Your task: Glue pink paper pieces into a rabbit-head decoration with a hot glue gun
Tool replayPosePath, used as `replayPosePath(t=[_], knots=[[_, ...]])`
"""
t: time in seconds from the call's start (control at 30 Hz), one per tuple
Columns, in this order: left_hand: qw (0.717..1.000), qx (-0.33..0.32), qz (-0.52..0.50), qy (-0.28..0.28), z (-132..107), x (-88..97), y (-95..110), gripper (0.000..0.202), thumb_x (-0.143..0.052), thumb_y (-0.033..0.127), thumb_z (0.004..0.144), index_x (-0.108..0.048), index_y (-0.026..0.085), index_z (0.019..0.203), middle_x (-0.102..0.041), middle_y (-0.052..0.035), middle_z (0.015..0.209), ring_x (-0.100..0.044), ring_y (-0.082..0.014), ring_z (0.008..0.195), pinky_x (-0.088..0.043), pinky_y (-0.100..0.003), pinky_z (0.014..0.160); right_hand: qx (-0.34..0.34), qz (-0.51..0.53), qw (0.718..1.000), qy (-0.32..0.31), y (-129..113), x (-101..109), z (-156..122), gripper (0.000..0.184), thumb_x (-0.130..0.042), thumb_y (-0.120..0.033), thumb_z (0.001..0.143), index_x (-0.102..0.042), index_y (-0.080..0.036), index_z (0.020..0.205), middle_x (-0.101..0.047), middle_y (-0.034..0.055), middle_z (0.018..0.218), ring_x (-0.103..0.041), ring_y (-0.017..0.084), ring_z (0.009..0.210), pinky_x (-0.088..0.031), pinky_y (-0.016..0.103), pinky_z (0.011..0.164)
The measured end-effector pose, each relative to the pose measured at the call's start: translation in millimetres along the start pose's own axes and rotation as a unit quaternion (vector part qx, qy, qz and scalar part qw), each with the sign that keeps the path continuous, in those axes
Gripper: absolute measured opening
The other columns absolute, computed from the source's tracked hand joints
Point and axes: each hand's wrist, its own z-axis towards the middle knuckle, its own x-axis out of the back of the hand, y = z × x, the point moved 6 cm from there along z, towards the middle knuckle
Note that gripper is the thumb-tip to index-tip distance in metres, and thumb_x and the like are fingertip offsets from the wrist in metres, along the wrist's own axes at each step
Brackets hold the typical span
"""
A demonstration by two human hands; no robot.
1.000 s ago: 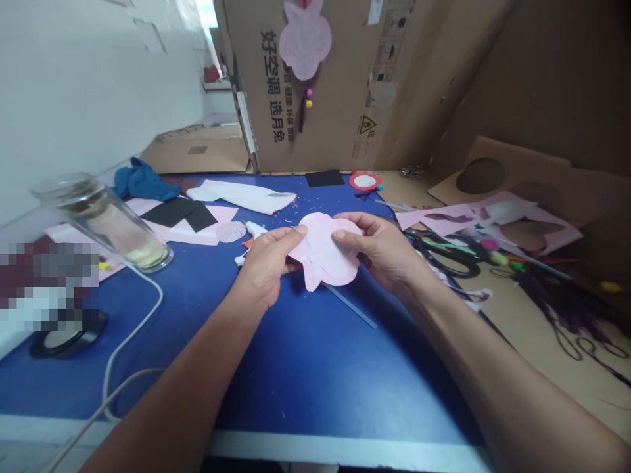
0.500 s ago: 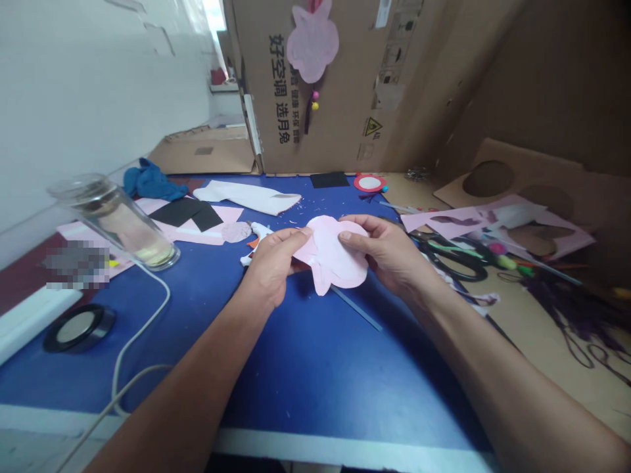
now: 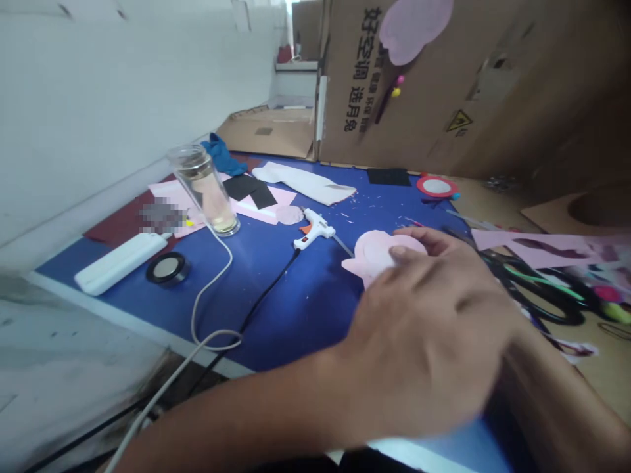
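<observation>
A pink felt cut-out (image 3: 373, 253) with rounded lobes is held just above the blue table top (image 3: 296, 295). Fingertips of my right hand (image 3: 424, 239) pinch its right edge; the rest of that hand is hidden. My left hand (image 3: 428, 348) fills the foreground in front of it, back towards the camera and blurred by motion, so its fingers cannot be read. It overlaps the cut-out's near edge. A white hot glue gun (image 3: 315, 232) with a black cord lies on the table to the left of the cut-out.
A tall glass (image 3: 204, 190) with pale liquid, a black tape roll (image 3: 167, 268) and a white block (image 3: 118, 263) stand at the left. Black scissors (image 3: 542, 295) and pink scraps lie right. A big cardboard box (image 3: 444, 112) walls the back.
The view has swung left and closer. My left hand has come off the cut-out's left side and moved near the camera, uncovering the glue gun. My right hand still holds the cut-out.
</observation>
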Motion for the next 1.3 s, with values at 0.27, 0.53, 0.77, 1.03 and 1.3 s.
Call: replayPosePath(t=[0.27,0.53,0.77,1.03,1.3], knots=[[0.997,0.008,-0.081,-0.002,-68.3,-21.1,14.6,0.017,-0.081,0.038,0.091,-0.071,0.029,0.081,-0.086,-0.0057,0.108,-0.075,-0.0235,0.071,-0.054,-0.043,0.050,-0.046,-0.028,0.995,-0.080,8.1,-35.1,-12.4,0.056,-0.102,-0.051,0.064,-0.083,-0.023,0.109,-0.084,0.0065,0.097,-0.071,0.022,0.075,-0.053,0.031,0.062],[0.921,0.288,-0.166,0.204,-72.9,53.3,-80.8,0.045,-0.079,0.021,0.089,-0.073,0.032,0.133,-0.072,-0.0104,0.146,-0.068,-0.0340,0.136,-0.056,-0.054,0.113,-0.055,-0.041,0.985,-0.156,-24.1,-49.2,-35.7,0.055,-0.099,-0.053,0.070,-0.080,-0.022,0.111,-0.079,0.0026,0.084,-0.064,0.019,0.064,-0.050,0.029,0.054],[0.817,0.403,-0.408,0.060,-70.3,31.4,-115.5,0.026,-0.078,0.045,0.092,-0.081,0.020,0.095,-0.080,-0.0060,0.087,-0.073,-0.0231,0.078,-0.052,-0.032,0.066,-0.037,-0.021,0.977,-0.211,-53.8,-68.8,-44.4,0.048,-0.099,-0.051,0.075,-0.082,-0.023,0.110,-0.078,0.0018,0.085,-0.065,0.017,0.064,-0.049,0.027,0.053],[0.745,0.423,-0.430,0.284,-91.0,114.7,-159.5,0.038,-0.092,0.042,0.078,-0.084,0.018,0.106,-0.085,-0.0098,0.097,-0.080,-0.0280,0.087,-0.064,-0.037,0.075,-0.009,-0.067,0.986,-0.151,-27.2,-106.6,19.3,0.023,-0.080,-0.034,0.091,-0.080,-0.023,0.112,-0.080,0.0029,0.085,-0.074,0.018,0.072,-0.057,0.029,0.066],[0.757,0.396,-0.386,0.348,-86.6,169.3,-179.0,0.029,-0.089,0.030,0.075,-0.082,0.018,0.101,-0.084,-0.0125,0.102,-0.080,-0.0367,0.107,-0.071,-0.042,0.081,0.056,-0.215,0.952,-0.212,-5.0,-165.7,47.8,0.025,-0.072,-0.025,0.098,-0.086,-0.028,0.118,-0.078,0.0007,0.083,-0.066,0.014,0.058,-0.052,0.028,0.062]])
